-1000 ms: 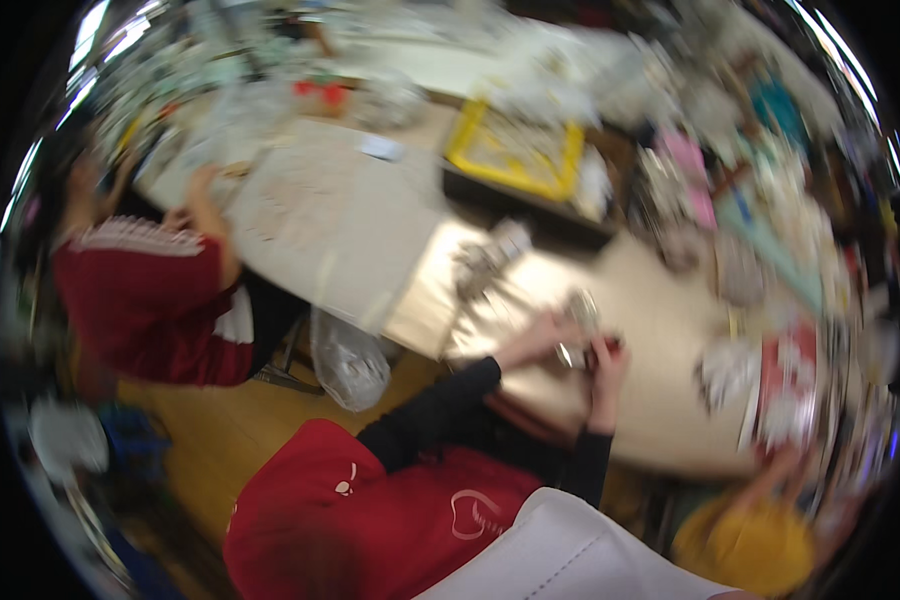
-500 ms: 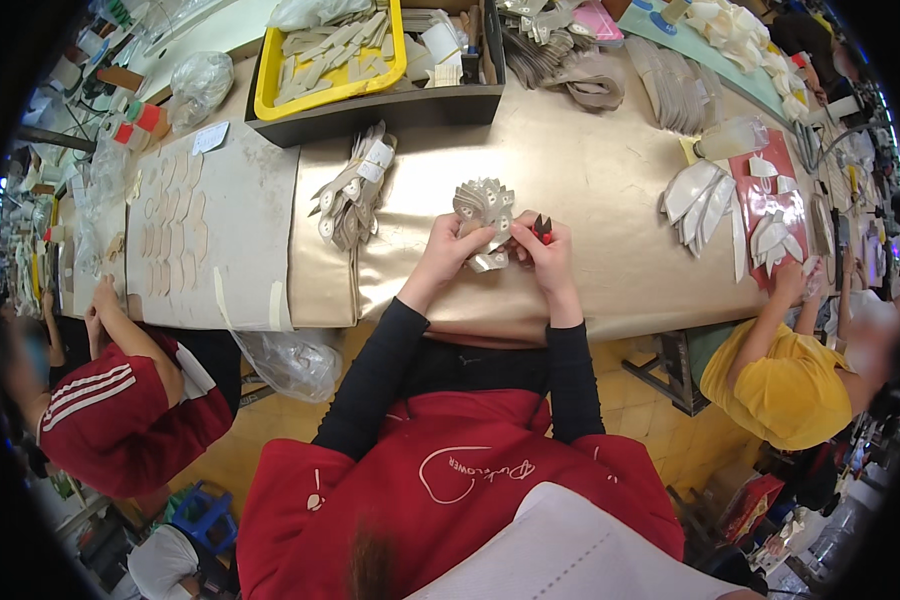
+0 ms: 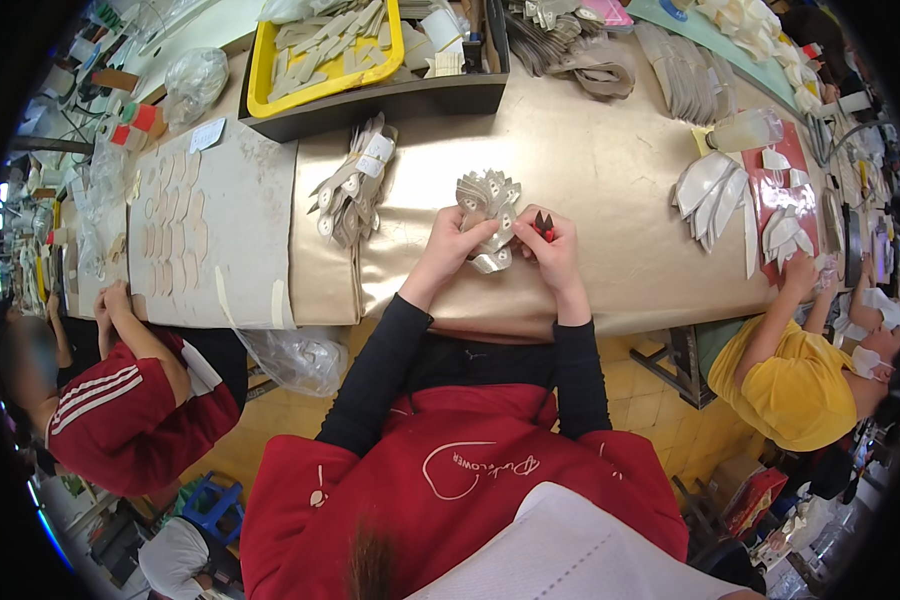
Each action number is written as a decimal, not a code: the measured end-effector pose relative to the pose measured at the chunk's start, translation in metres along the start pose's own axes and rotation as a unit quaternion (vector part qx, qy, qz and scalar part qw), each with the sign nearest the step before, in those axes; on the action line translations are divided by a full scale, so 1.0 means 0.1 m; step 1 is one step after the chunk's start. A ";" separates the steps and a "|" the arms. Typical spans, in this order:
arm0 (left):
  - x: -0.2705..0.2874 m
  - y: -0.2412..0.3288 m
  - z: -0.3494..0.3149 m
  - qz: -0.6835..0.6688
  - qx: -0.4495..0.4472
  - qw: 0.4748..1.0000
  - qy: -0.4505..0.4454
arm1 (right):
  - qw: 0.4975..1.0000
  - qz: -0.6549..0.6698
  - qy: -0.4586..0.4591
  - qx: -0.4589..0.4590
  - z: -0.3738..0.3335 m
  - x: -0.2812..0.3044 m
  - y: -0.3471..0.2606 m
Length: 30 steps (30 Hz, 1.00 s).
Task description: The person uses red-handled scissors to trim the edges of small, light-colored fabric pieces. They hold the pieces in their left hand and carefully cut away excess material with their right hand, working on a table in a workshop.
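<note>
Above the near part of the table, my left hand (image 3: 450, 243) is closed around a fanned bundle of grey-beige cut pieces (image 3: 487, 190). The pieces spread out beyond my fingers, some with small holes, and a pale curved end shows below. In my right hand (image 3: 558, 260) is a small pair of red-handled nippers (image 3: 543, 226), its dark jaws pointing away from me. The right thumb and fingertips meet the right edge of the fan. Left of my hands lies a tied bundle of similar pieces (image 3: 352, 195) with a white label.
A yellow tray (image 3: 398, 50) of flat strips sits in a black box (image 3: 370, 112) at the back. Further right are stacked grey pieces (image 3: 675, 80), white pieces (image 3: 710, 195) and a red board (image 3: 760, 225). Co-workers sit to the left and right along the table (image 3: 610, 200).
My right hand has shifted very slightly to the right with the nippers, and the fan sits a touch lower and more open. The whole view has moved a little.
</note>
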<state>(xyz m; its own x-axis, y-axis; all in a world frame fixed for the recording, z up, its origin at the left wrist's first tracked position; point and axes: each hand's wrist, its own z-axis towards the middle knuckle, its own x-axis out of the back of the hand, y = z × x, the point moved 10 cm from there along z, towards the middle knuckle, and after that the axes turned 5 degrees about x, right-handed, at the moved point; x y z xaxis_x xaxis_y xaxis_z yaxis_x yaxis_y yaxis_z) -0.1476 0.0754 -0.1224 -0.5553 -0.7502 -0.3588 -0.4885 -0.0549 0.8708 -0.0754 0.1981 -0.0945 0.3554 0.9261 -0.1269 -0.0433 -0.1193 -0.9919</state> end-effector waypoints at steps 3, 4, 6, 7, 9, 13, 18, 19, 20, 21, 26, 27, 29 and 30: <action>0.01 -0.03 0.01 0.004 0.010 1.000 -0.004 | 1.000 -0.003 -0.002 -0.005 0.00 0.00 0.01; 0.02 -0.04 0.01 0.003 0.015 1.000 -0.003 | 1.000 -0.004 -0.001 -0.008 0.00 0.00 0.02; 0.01 -0.04 0.00 -0.009 0.017 1.000 -0.015 | 1.000 -0.006 0.000 -0.015 0.00 0.01 0.04; 0.00 -0.03 0.00 -0.018 0.010 1.000 -0.022 | 1.000 -0.006 0.001 -0.019 0.00 0.01 0.05; 0.00 -0.04 0.01 -0.011 0.018 0.999 -0.026 | 1.000 -0.007 0.002 -0.017 0.00 0.01 0.04; -0.01 -0.02 0.00 -0.002 0.018 0.999 -0.027 | 1.000 -0.006 0.002 -0.005 -0.01 0.02 0.01; -0.02 -0.02 -0.01 -0.016 0.012 1.000 -0.014 | 1.000 -0.004 0.004 0.012 -0.03 0.03 -0.03; -0.02 -0.02 -0.01 -0.021 0.011 1.000 -0.011 | 1.000 -0.009 0.005 0.022 -0.03 0.03 -0.05; -0.03 -0.01 -0.01 -0.016 0.010 1.000 -0.015 | 0.999 -0.013 0.006 0.030 -0.03 0.03 -0.06; -0.03 -0.01 -0.01 -0.011 0.009 1.000 -0.019 | 0.999 -0.021 0.008 0.040 -0.03 0.03 -0.08; -0.03 -0.01 0.00 -0.011 0.010 1.000 -0.023 | 0.998 -0.039 0.001 0.052 -0.02 0.03 -0.10; -0.03 -0.02 -0.01 -0.020 0.009 1.000 -0.018 | 0.998 -0.037 0.002 0.049 -0.02 0.03 -0.10; -0.03 -0.04 0.00 -0.024 0.010 0.999 -0.018 | 0.999 -0.032 0.006 0.043 -0.03 0.03 -0.10; -0.02 -0.05 0.00 -0.020 0.011 0.999 -0.024 | 0.999 -0.025 0.006 0.037 -0.03 0.03 -0.09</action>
<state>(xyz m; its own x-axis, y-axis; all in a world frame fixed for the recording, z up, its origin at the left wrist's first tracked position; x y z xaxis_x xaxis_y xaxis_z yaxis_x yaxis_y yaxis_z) -0.1440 0.0775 -0.1257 -0.5670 -0.7149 -0.4092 -0.5257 -0.0684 0.8479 -0.0711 0.2010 -0.0859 0.3701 0.9258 -0.0776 -0.0944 -0.0456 -0.9945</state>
